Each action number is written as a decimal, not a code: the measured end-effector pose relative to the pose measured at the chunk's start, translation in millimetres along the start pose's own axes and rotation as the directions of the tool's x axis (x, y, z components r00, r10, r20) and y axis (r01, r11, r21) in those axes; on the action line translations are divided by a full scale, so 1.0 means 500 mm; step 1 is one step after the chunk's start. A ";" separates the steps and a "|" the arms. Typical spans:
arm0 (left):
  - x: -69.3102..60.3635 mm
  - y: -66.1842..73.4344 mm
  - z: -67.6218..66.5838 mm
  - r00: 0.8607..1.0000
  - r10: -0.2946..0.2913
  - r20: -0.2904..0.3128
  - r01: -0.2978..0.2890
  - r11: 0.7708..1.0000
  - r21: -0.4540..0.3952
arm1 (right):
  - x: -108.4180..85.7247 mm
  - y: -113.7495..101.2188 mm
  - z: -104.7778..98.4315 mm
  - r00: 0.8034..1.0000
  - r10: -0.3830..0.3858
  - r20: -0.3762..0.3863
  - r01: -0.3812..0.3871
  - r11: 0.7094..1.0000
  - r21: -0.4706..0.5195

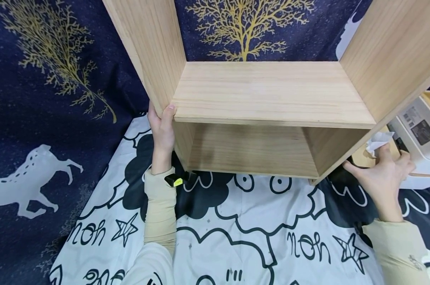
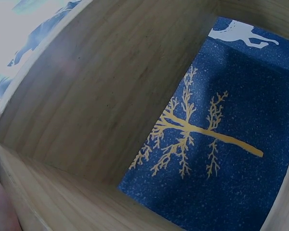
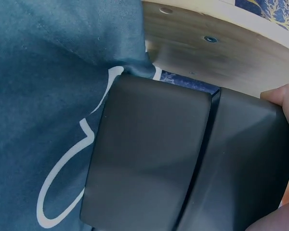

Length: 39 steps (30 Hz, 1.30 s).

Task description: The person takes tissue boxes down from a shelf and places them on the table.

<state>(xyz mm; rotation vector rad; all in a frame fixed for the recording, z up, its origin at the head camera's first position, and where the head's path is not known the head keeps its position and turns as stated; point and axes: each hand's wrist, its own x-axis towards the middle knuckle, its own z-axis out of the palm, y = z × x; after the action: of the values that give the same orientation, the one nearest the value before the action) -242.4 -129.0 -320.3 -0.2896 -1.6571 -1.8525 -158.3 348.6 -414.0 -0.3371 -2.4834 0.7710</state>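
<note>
My left hand grips the left side of a pale wooden shelf unit, its thumb at the front edge beside the middle board. In the left wrist view only a strip of that hand shows, against the unit's wooden edge. To the right of the unit, my right hand holds a tissue box with a tan top and a white tissue sticking out. Its black, seamed body fills much of the right wrist view, with the thumb at one edge. Some fingers are hidden.
A white boxy appliance with a label stands at the far right, near the right hand. The patterned black-and-white cloth lies under the shelf unit. Dark blue printed fabric hangs at the left and behind.
</note>
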 end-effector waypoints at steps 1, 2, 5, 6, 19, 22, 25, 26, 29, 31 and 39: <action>-0.001 0.001 0.000 1.000 0.002 -0.001 -0.002 1.000 0.000 | 0.001 0.000 0.001 1.000 -0.003 0.000 0.003 1.000 -0.003; -0.001 0.001 -0.001 1.000 0.003 -0.002 -0.003 1.000 0.001 | 0.002 0.000 0.001 1.000 -0.004 0.002 0.004 1.000 -0.008; -0.002 0.003 -0.001 1.000 0.005 -0.007 -0.005 1.000 0.000 | 0.003 -0.001 0.002 1.000 -0.018 0.003 0.018 1.000 -0.010; -0.002 0.004 -0.001 1.000 0.006 -0.006 -0.006 1.000 0.000 | 0.003 -0.001 0.002 1.000 -0.023 0.003 0.023 1.000 -0.011; -0.003 0.006 -0.005 1.000 0.008 -0.010 -0.008 1.000 -0.005 | 0.008 -0.008 0.000 0.998 0.001 0.063 0.002 0.999 -0.043; -0.003 0.010 -0.005 1.000 0.016 -0.013 -0.016 1.000 -0.011 | 0.009 -0.011 -0.002 0.993 0.033 0.109 -0.028 0.999 -0.044; -0.001 0.012 -0.005 1.000 0.018 -0.017 -0.018 0.999 -0.026 | 0.011 -0.014 -0.005 0.988 0.045 0.150 -0.039 0.998 -0.047; -0.001 0.012 -0.005 1.000 0.017 -0.016 -0.017 0.999 -0.030 | 0.011 -0.015 -0.006 0.986 0.044 0.159 -0.036 0.998 -0.049; 0.001 0.010 -0.003 1.000 0.012 -0.008 -0.012 0.999 -0.035 | 0.010 -0.014 -0.010 0.983 0.040 0.179 -0.031 0.998 -0.058; 0.002 0.008 -0.002 1.000 0.005 0.006 -0.004 0.999 -0.039 | 0.008 -0.012 -0.012 0.981 0.043 0.187 -0.032 0.998 -0.062; 0.001 0.005 -0.013 0.996 -0.015 0.083 0.009 0.998 0.065 | -0.008 -0.013 -0.034 0.965 0.038 0.259 -0.023 0.998 -0.061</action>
<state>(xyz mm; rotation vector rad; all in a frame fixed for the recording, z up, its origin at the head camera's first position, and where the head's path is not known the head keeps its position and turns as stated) -239.7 -135.1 -319.2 -0.3337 -1.7749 -1.8135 -146.2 349.4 -399.9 -0.3129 -2.7562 0.8028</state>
